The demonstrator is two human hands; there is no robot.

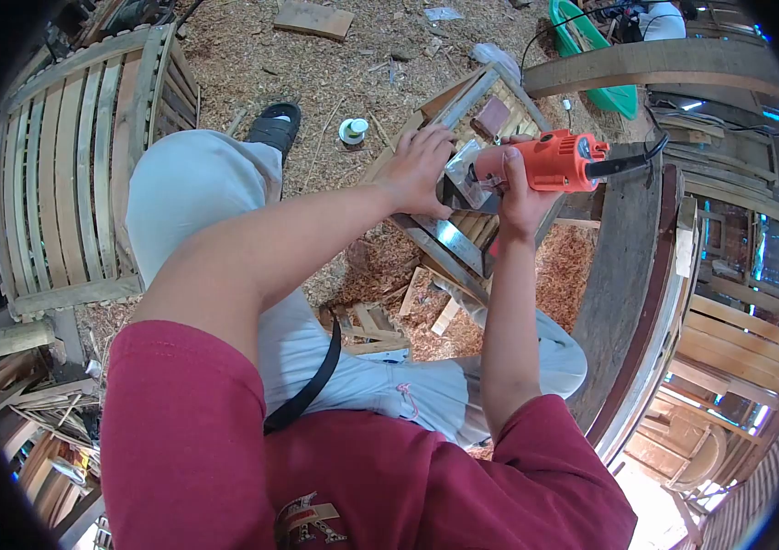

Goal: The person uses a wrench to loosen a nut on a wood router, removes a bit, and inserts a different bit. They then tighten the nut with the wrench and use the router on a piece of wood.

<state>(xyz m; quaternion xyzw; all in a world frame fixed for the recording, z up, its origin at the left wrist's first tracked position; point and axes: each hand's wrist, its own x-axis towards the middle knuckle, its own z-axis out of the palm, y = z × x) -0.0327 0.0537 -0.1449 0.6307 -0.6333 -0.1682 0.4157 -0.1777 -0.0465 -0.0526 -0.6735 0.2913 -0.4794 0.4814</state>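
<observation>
Your orange trim router (550, 163) looks like smooth plastic, with a clear, glossy base (472, 174). Near it, you have a strip (452, 236) of shiny metal. Your maroon shirt (353, 458) is matt cloth, the slatted crate (70, 165) matt wood, the green tub (621, 101) smooth plastic, the floor (224, 55) rough with wood shavings.

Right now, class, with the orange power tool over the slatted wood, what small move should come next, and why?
I'd probably ease the left grip slightly back from the clear plastic part of the orange power tool: it sits close by that part, while the right grip holds the tool's body.
</observation>
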